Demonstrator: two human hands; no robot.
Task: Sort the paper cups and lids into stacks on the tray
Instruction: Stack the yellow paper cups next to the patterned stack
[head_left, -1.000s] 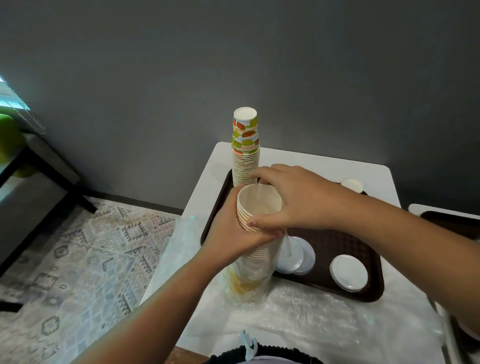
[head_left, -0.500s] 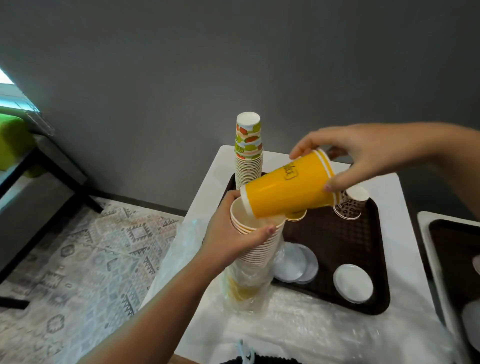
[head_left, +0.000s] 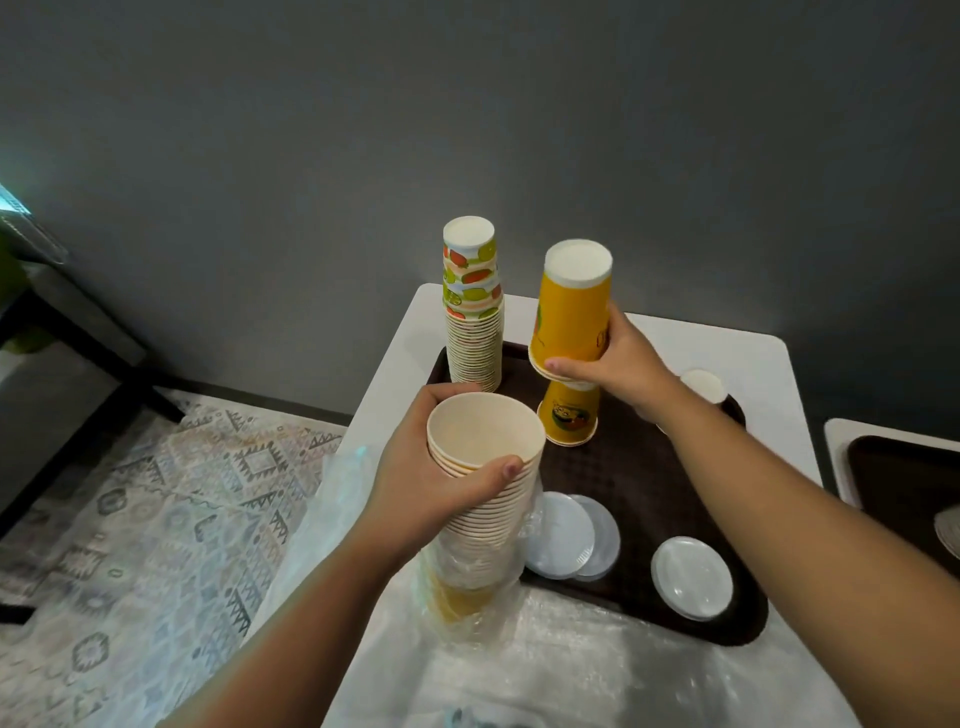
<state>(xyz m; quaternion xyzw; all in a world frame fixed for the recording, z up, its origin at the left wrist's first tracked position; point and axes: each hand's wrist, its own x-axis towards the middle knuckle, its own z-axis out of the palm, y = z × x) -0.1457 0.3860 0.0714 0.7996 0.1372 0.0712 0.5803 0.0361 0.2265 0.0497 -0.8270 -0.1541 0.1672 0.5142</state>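
L hand (head_left: 431, 483) wrapped round nested cup stack (head_left: 485, 499), mouth up, at tray (head_left: 649, 483) front-left edge. Fruit-print stack (head_left: 474, 306) behind it. R hand (head_left: 618, 364) grips inverted yellow cup (head_left: 571, 312) over upside-down yellow cup (head_left: 569, 415). Lids (head_left: 571, 535) below R hand.

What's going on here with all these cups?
A person is sorting paper cups and lids on a brown tray. The left hand grips a nested stack of cups, mouths up, its lower part in a clear plastic sleeve. The right hand holds an upside-down yellow cup just above another upturned yellow cup on the tray. A tall stack of fruit-print cups stands at the tray's back, and white lids lie near the front.
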